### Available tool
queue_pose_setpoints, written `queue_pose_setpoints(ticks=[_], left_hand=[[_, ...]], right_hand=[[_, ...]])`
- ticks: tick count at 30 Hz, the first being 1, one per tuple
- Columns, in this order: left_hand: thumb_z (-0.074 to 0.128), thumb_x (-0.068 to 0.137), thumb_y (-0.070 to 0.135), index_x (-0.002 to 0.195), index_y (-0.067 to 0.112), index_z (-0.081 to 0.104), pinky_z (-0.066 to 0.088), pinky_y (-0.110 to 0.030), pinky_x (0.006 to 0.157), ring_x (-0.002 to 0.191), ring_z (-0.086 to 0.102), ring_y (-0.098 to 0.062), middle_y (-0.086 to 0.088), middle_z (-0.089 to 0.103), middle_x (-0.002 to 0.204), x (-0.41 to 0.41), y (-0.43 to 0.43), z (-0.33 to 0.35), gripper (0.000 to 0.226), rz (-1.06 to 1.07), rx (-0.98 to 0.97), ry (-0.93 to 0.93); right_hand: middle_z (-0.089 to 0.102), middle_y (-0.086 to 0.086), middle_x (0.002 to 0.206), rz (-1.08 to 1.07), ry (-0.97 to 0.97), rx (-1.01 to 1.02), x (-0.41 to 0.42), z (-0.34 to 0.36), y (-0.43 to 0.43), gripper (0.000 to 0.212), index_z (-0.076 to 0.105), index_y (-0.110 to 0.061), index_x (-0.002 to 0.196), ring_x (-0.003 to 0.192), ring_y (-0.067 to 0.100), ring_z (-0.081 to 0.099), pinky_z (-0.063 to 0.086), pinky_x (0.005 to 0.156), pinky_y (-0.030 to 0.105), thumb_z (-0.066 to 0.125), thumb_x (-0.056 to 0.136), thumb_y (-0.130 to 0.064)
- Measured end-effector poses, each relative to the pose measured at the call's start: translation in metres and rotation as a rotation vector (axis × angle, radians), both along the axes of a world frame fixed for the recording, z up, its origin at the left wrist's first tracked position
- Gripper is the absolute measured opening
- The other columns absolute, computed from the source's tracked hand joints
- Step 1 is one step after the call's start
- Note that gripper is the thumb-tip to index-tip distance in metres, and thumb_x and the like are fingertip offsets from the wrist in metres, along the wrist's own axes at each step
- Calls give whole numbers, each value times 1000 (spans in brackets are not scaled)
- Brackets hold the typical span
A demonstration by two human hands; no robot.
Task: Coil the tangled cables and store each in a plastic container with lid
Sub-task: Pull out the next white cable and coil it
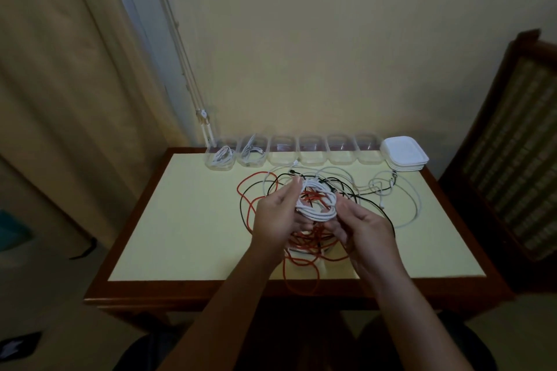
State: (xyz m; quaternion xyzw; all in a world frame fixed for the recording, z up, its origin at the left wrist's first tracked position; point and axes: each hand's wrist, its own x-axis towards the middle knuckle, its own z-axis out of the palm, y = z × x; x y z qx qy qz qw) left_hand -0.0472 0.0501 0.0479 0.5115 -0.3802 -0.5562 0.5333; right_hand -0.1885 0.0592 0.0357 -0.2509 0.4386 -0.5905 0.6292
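Both hands hold the white cable coil (319, 211) above table (187, 220) centre. The left hand (275, 217) pinches it at 9 o'clock; the right hand (366, 230) grips it at 4 o'clock. A cable tangle (313, 238) lies beneath. Clear containers (312, 153) line the 12 o'clock edge, with stacked lids (404, 152) at 1 o'clock.

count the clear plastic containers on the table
6, in one row along the table's far edge. From the left: container one and container two hold white cables; container three, container four, container five and container six look empty. None appears hidden.
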Motion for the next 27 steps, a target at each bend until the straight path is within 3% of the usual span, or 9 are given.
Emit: queue_pose_setpoints(ticks=[2, 3, 9, 12, 14, 16, 22, 24, 27], left_hand=[[59, 100, 38, 112, 16, 74, 58, -30, 55, 52, 63, -17, -5, 71, 65, -3, 0, -1, 29, -7, -102, -235], [57, 101, 36, 110, 16, 74, 57, -29, 54, 50, 62, -17, -6, 68, 61, -5, 1, 0, 27, -20, -140, -268], [46, 106, 35, 106, 3, 71, 38, -24, 45, 40, 42, -15, -3, 42, 45, -1, -3, -9, 41, -51, -47, 74], [46, 105, 38, 83, 9, 71, 37, -24, 46, 42, 42, -15, -7, 43, 47, 1, -4, -14, 45, -68, -28, 103], [48, 102, 48, 75, 14, 73, 45, -29, 56, 50, 54, -20, -21, 58, 57, 4, -5, -16, 51, -46, 17, 2], [45, 100, 58, 89, 18, 76, 52, -37, 68, 63, 63, -24, -27, 70, 76, 9, -10, -22, 51, -33, 81, -95], [38, 102, 59, 112, 20, 63, 57, -36, 67, 85, 72, -23, -6, 75, 98, 37, -34, -51, 47, 35, 125, -261], [38, 98, 66, 100, 21, 68, 57, -44, 81, 90, 70, -23, -3, 75, 100, 58, -45, -66, 54, 44, 177, -389], [31, 90, 74, 81, 25, 65, 49, -48, 100, 102, 66, -30, -6, 74, 106, 89, -61, -93, 60, 43, 268, -598]], right_hand=[[75, 17, 109, -36, 53, 5, -1, -8, -5, 29, 65, 4, 125, 90, 24, 76, 59, 67, 21, 61, 97, -3], [74, 19, 111, -37, 49, 10, -2, -11, -7, 31, 64, 4, 127, 93, 26, 75, 60, 68, 22, 61, 97, -3], [78, 12, 102, 79, -220, 83, -4, -3, -5, 24, 64, 2, 119, 87, 20, 76, 59, 62, 21, 48, 100, 5], [78, 9, 104, 81, -190, 85, -2, -8, -8, 25, 65, 0, 121, 90, 18, 76, 59, 64, 20, 49, 101, 2], [78, 9, 104, 49, -73, 65, 2, -14, -11, 27, 65, 1, 124, 92, 17, 76, 59, 68, 20, 53, 101, 0], [78, 11, 104, 2, 40, 51, 4, -24, -15, 29, 65, 1, 127, 95, 21, 76, 60, 70, 22, 57, 99, -2], [79, 0, 97, -37, 291, 29, -2, -48, -23, 27, 72, -9, 122, 91, 18, 76, 60, 74, 32, 65, 96, -4], [79, 0, 95, -36, 290, 41, -2, -54, -25, 28, 71, -8, 122, 90, 18, 76, 60, 71, 29, 66, 96, -3], [77, 10, 107, -15, 298, 62, -3, -64, -31, 28, 71, -7, 123, 92, 22, 76, 61, 73, 30, 66, 96, -3]])
